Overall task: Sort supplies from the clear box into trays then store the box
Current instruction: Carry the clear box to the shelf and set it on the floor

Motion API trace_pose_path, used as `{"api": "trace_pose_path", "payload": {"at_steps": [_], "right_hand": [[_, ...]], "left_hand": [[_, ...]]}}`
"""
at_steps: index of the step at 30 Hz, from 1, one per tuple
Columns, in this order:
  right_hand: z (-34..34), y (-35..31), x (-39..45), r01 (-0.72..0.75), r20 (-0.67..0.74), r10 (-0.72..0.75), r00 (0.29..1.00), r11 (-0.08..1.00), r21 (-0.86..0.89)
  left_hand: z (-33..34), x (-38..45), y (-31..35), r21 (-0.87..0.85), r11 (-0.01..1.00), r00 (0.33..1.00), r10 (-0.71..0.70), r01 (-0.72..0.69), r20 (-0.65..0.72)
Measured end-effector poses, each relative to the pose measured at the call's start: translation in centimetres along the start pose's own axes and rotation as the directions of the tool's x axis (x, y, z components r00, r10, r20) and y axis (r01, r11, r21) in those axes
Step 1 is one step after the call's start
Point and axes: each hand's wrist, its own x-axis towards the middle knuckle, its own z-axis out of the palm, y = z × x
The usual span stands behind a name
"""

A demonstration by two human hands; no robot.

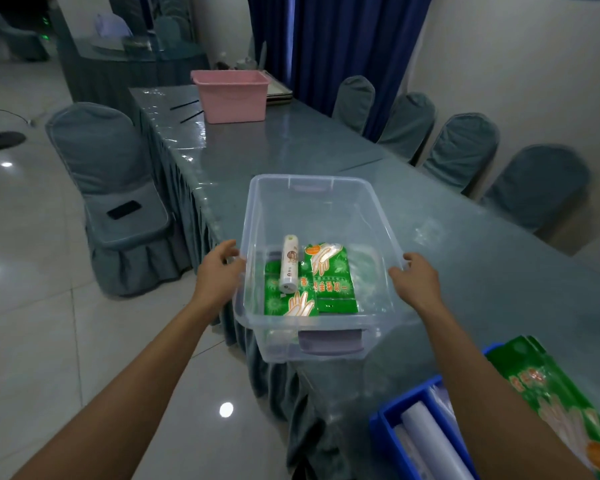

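Observation:
The clear box [343, 209] sits at the table's left edge, its near left corner over the edge. Inside lie a white roll [289, 264] and two green glove packets [331, 277], one partly under the roll. My left hand [220, 263] holds the box's left rim with curled fingers. My right hand [414, 277] grips the right rim. At the bottom right stands a blue tray [387, 431] holding white rolls [430, 441]. A green glove packet [548, 386] lies just right of it, over another blue rim, partly hidden by my right arm.
A pink tub [231, 97] stands far up the long grey table [291, 147], with thin black sticks [187, 110] beside it. Covered chairs line the right side [461, 147]. One chair on the left [108, 174] carries a black phone [123, 209]. Tiled floor lies to the left.

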Motion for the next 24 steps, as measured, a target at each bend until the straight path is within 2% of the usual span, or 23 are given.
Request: {"api": "trace_pose_path", "payload": {"at_steps": [7, 12, 18, 24], "right_hand": [[0.9, -1.8, 7.4, -0.036, 0.054, 0.036, 0.998, 0.999, 0.002], [1.9, -3.1, 11.4, -0.071, 0.062, 0.068, 0.996, 0.996, 0.051], [2.6, -2.6, 12.2, -0.132, 0.092, 0.122, 0.988, 0.985, 0.11], [1.6, -3.0, 9.5, -0.133, 0.026, 0.13, 0.991, 0.962, 0.239]], "left_hand": [[2.9, 8.0, 1.7, -0.148, 0.944, 0.955, -0.297, 0.295, 0.005], [4.6, 11.5, 2.7, -0.062, 0.917, 0.918, -0.396, 0.395, -0.017], [6.0, 12.6, 2.4, -0.022, 0.925, 0.924, -0.381, 0.381, -0.034], [4.7, 12.1, 2.2, -0.073, 0.953, 0.956, -0.294, 0.293, -0.006]]}}
